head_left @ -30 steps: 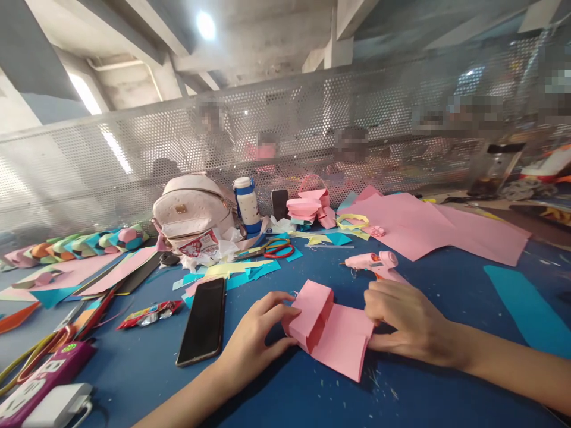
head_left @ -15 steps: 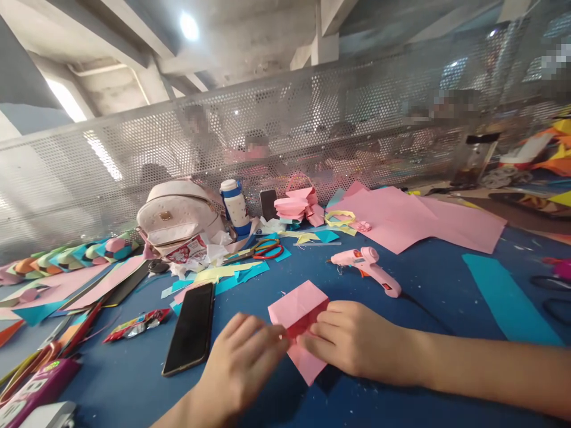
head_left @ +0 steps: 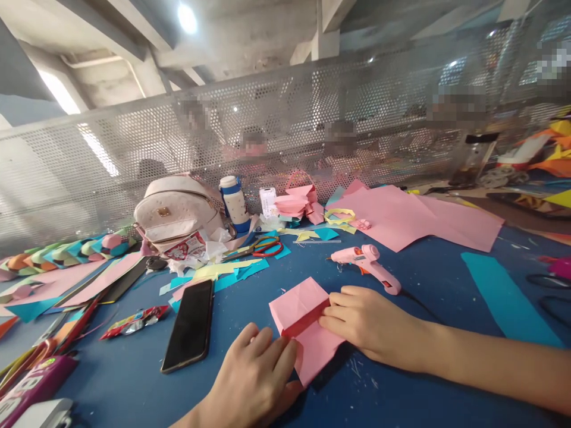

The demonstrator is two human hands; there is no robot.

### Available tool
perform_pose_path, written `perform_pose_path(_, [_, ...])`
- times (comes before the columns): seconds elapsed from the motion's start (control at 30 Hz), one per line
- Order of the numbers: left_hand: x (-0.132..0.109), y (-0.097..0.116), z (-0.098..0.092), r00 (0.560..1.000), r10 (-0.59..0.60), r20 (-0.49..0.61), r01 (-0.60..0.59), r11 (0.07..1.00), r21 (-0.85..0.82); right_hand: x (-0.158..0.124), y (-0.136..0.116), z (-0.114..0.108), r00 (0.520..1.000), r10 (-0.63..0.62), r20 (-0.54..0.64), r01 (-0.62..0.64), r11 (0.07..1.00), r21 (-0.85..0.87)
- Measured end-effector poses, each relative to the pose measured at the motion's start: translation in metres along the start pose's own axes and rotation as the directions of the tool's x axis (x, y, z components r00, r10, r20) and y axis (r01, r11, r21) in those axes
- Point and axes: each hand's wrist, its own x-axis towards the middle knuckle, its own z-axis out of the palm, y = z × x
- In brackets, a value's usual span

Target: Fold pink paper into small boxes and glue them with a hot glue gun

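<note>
A folded pink paper piece (head_left: 300, 302) lies over the blue table, with a flap spread toward me and a darker fold across its middle. My left hand (head_left: 261, 371) grips its left edge near the fold, with the thumb low by the flap's corner. At the right edge my right hand (head_left: 372, 324) pinches the paper between bent fingers; its fingertips are partly hidden. Just behind my right hand rests a pink glue gun (head_left: 368, 266), its nozzle pointing left.
A black phone (head_left: 188, 324) lies left of my hands, beside a red snack wrapper (head_left: 136, 322). Farther back are scissors (head_left: 267, 246), a backpack (head_left: 178, 211), a bottle (head_left: 235, 205) and large pink sheets (head_left: 401, 217). A blue strip (head_left: 504, 297) lies right.
The flap nearer me has opened out wider. My left hand has moved slightly right and down onto the paper's edge; my right hand has risen a little. The small phone at the back has lit up.
</note>
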Motion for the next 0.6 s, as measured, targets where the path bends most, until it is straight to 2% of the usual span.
perform_pose_path(0.2, [0.01,-0.01,0.008,0.999,0.036,0.009,-0.037,0.989,0.144,0.005,0.007,0.004,0.998,-0.005,-0.063,0.006,1.0,0.025])
perform_pose_path(0.37, [0.011,-0.023,0.015,1.0,-0.009,-0.013,0.009,1.0,0.03,0.005,0.008,0.017,0.983,-0.017,-0.182,0.013,1.0,-0.023])
perform_pose_path(0.5, [0.008,-0.029,0.016,0.998,0.02,-0.055,-0.022,0.999,-0.024,0.006,0.006,0.023,0.951,-0.03,-0.309,0.0,0.995,-0.096])
perform_pose_path(0.6, [0.005,-0.031,0.012,0.999,0.015,-0.051,-0.019,0.997,-0.075,0.007,0.003,0.019,0.949,-0.036,-0.312,0.021,0.999,-0.05])
